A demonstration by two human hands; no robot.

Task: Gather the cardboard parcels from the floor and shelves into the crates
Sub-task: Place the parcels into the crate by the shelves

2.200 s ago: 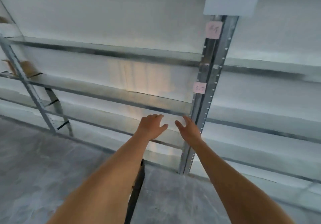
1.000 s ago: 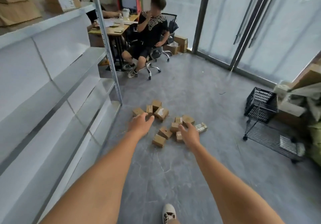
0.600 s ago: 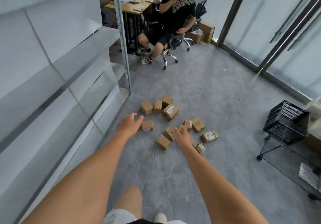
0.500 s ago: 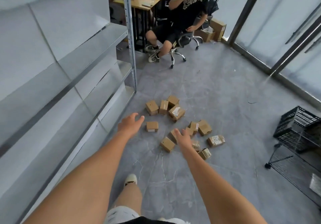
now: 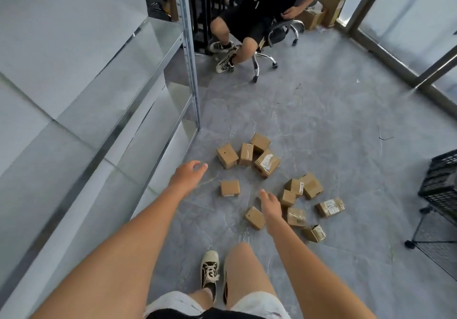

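Several small cardboard parcels lie scattered on the grey floor ahead of me. One parcel (image 5: 230,188) sits alone between my hands, and a taped one (image 5: 266,162) lies in a cluster further off. My left hand (image 5: 186,175) reaches forward with relaxed fingers and holds nothing, left of the parcels. Above the pile my right hand (image 5: 270,206) is stretched out empty, beside a parcel (image 5: 254,217) and another (image 5: 287,198). A black crate (image 5: 441,180) stands at the right edge on a wire cart.
A metal shelf unit (image 5: 138,110) runs along my left, its upright post (image 5: 190,53) near the parcels. A person sits on a wheeled office chair (image 5: 262,53) at the far end. Glass doors with dark frames (image 5: 395,53) line the right. My shoe (image 5: 209,269) is below.
I have turned from the shelf to the floor pile and walked closer. The parcels are larger and nearer in view. Both hands stay stretched out and empty.
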